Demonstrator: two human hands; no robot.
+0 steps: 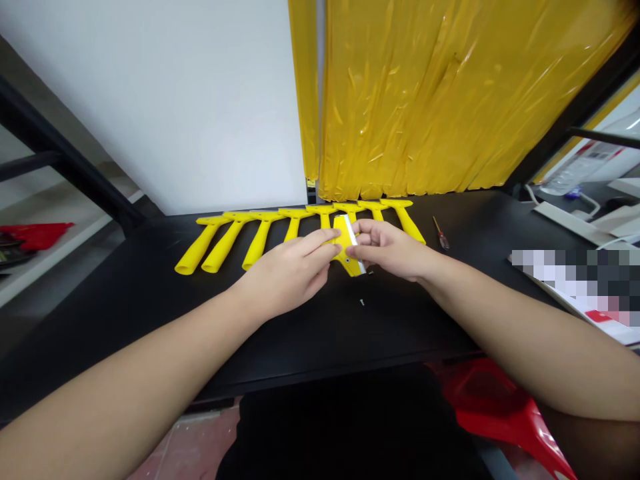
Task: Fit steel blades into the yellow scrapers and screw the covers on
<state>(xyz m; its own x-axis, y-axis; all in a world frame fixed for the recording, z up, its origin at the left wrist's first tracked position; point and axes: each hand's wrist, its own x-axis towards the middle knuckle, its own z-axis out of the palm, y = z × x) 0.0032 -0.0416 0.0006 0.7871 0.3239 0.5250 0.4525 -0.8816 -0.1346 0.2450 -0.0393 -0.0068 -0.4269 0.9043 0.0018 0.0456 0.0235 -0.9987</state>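
Note:
A yellow plastic scraper (344, 248) with a white strip (356, 248) along its wide edge is held above the black tabletop. My left hand (295, 270) is closed around the scraper's body, hiding most of its handle. On the other side, the fingers of my right hand (385, 250) pinch the white strip where it meets the yellow head. A small hole shows in the head near its lower end. Below the scraper lies a small screw (362, 303), and another tiny dark piece (371, 272) lies beside the strip's lower end.
Several yellow scraper handles (194, 247) lie in a row along the back of the black table (300, 353). A small screwdriver (441, 235) rests to the right. Behind stand a white panel (200, 100) and yellow plastic sheeting (425, 100). A red stool (500, 407) is below the table edge.

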